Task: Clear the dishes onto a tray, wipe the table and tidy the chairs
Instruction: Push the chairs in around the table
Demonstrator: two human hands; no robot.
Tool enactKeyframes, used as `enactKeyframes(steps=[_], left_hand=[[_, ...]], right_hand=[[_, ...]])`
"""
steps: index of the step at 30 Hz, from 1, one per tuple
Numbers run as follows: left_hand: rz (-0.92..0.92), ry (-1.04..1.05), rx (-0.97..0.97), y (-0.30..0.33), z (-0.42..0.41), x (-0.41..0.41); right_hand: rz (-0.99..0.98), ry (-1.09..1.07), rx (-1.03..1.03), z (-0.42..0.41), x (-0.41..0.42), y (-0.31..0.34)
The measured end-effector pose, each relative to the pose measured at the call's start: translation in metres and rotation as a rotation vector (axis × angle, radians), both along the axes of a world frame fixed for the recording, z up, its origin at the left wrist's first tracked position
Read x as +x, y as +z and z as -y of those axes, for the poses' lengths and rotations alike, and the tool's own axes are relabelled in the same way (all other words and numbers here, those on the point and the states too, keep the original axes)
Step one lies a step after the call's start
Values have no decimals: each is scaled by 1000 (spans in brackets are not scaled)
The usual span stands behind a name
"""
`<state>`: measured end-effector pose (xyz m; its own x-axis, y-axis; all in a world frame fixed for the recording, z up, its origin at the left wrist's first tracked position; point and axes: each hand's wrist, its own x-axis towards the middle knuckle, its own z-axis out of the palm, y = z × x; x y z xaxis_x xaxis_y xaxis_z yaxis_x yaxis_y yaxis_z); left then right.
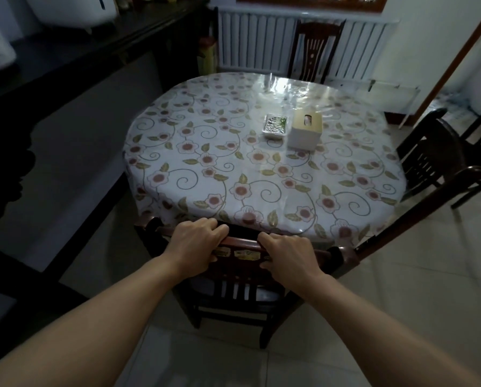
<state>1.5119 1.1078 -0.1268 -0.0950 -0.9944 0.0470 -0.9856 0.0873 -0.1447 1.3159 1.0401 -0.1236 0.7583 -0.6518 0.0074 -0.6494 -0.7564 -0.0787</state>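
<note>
Two hands, left (197, 241) and right (288, 255), curl their fingers over the top rail of a dark wooden chair (233, 289) at lower centre, against the floral-clothed table (205, 163). The chair looks rigid and fairly heavy; the rail seems the sound hold.

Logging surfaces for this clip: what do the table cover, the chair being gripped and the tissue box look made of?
Table cover: floral cloth under clear glossy plastic, judging by the window glare and wrinkled sheen. Chair, gripped at its top rail by the left hand and right hand: dark reddish wood, seemingly varnished. Tissue box: matte cream sides, tan top; plastic or wood, unclear.
</note>
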Motion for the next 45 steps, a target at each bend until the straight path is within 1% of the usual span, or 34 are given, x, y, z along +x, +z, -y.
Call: enactKeyframes(steps=[9, 12, 15, 19, 23, 24, 25, 27, 32, 34, 38, 42, 45], left_hand=[[-19, 4, 64, -15, -24, 2], [-29, 24, 71, -20, -44, -3], [-13, 1, 74, -29, -56, -4], [-10, 12, 33, -40, -68, -5], [23, 5, 40, -44, -71, -5], [6, -7, 42, -43, -69, -5], [-1, 14, 64, -40, -65, -4], [7, 41, 203, -33, -59, -2], [-71, 19, 267, -34, -57, 19], [-76, 15, 241, -37, -60, 27], [-89, -66, 108, -45, -58, 36], [-112, -49, -27, -39, -37, 46], [-103, -71, -59, -43, -27, 56]], right_hand=[[-37, 39, -2, -22, 2, -6], [-61, 82, 42, -35, -1, -12], [-79, 48, 93, -38, -11, -16], [-203, 9, 112, -47, -22, -28], [-225, -48, 120, -51, -30, -34], [-220, -61, 121, -50, -30, -34], [-211, -70, 123, -49, -31, -33], [-196, -82, 141, -48, -30, -34], [-185, -114, 195, -45, -27, -34], [-188, -118, 186, -46, -26, -34], [-183, -123, 140, -44, -21, -28], [-149, -166, 43, -26, -11, -20], [-146, -159, 17, -19, -3, -25]])
